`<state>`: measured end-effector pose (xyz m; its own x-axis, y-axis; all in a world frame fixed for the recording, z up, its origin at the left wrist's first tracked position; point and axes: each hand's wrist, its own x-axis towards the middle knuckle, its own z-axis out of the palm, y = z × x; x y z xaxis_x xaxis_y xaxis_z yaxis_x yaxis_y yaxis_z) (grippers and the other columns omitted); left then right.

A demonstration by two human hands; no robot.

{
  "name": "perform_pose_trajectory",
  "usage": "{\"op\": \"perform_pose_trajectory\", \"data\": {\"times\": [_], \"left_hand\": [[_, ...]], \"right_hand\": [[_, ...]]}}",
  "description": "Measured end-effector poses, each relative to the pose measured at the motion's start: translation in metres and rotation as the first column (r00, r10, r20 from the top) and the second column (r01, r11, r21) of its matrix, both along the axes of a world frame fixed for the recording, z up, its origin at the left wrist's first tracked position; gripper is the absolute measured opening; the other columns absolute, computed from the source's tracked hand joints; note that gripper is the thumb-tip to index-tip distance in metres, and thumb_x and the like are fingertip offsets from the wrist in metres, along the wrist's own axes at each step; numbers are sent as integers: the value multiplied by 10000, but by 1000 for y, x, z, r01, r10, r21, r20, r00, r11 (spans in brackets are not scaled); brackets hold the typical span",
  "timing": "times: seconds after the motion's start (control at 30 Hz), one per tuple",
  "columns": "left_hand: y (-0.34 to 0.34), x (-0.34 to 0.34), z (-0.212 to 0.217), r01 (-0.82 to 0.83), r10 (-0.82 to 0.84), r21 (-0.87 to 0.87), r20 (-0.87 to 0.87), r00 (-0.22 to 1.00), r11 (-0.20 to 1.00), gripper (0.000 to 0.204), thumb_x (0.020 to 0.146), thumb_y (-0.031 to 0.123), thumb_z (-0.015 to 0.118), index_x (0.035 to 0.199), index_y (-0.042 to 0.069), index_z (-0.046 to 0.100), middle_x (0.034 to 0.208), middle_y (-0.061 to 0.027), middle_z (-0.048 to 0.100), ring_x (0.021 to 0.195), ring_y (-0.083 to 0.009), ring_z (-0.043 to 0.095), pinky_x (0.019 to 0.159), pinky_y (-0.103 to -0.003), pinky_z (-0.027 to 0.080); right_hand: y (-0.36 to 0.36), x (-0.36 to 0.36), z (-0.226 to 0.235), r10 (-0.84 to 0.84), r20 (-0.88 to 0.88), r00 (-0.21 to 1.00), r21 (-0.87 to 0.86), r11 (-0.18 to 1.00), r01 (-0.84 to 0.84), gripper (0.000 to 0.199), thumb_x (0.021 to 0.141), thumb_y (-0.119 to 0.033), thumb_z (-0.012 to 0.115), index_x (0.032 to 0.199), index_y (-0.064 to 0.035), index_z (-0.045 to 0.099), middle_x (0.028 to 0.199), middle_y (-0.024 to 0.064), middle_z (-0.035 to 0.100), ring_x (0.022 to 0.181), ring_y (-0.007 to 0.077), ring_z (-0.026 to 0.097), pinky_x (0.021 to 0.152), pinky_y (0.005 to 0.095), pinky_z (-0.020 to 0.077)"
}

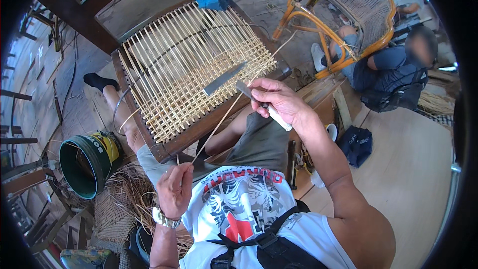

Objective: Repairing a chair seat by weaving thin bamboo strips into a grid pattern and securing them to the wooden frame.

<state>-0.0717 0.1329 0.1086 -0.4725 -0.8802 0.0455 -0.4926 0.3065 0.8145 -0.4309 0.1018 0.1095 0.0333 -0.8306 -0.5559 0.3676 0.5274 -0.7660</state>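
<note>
My left hand (174, 189) pinches the near end of a long pale cane strand (234, 103) that runs up and to the right over the seat frame. My right hand (279, 100) grips a knife with a white handle (278, 118); its blade meets the strand near my thumb. A wooden chair seat frame (144, 134) rests on my lap, partly woven with cane strips (189, 60). A flat metal blade (224, 78) lies across the weave. A blue block (213, 0) sits on the frame's far edge.
A green and yellow bucket (89, 162) stands at my left beside loose cane fibres (132, 184). Another person (393, 69) sits at the upper right by an orange rattan chair (348, 5). A dark blue bag (356, 144) lies on the wooden floor.
</note>
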Motion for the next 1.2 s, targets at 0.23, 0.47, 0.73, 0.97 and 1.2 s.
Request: {"op": "perform_pose_trajectory", "data": {"times": [0.23,0.47,0.73,0.97,1.2], "left_hand": [[24,28,-4,-69,68,25,26,997,997,101,836,-42,660,914,22,670,720,-121,623,625,-276,615,562,-353,468],[55,117,-25,-389,349,214,201,915,896,60,899,13,615,929,-7,662,695,-59,632,596,-123,592,562,-269,471],[34,18,-4,-291,452,550,-181,873,782,151,989,131,592,951,-6,640,669,23,584,556,-41,522,508,-193,401],[15,-22,29,-112,336,599,-277,900,793,154,969,142,626,943,-7,653,644,31,585,550,-33,536,500,-202,404],[2,-13,23,-176,428,625,-279,860,761,168,967,154,632,921,-7,649,634,26,582,529,-33,508,481,-199,397]], "right_hand": [[-8,-30,17,1,-147,989,28,1000,3,203,958,-97,608,1157,-60,605,756,87,630,561,137,564,485,241,440],[-3,-163,57,-644,-221,733,-265,762,590,309,960,-105,589,1263,-113,531,755,25,593,537,116,530,486,240,438],[42,-22,47,287,7,958,-128,951,-283,410,886,-211,677,1131,105,584,620,-51,494,478,31,432,436,205,330],[19,111,11,69,233,970,-244,970,-11,213,913,-183,713,1082,-57,682,733,-12,590,544,18,466,459,163,351],[-22,68,-14,198,30,980,-123,973,-193,275,952,-260,668,1093,-24,668,624,-32,539,473,31,438,412,175,302]]}}
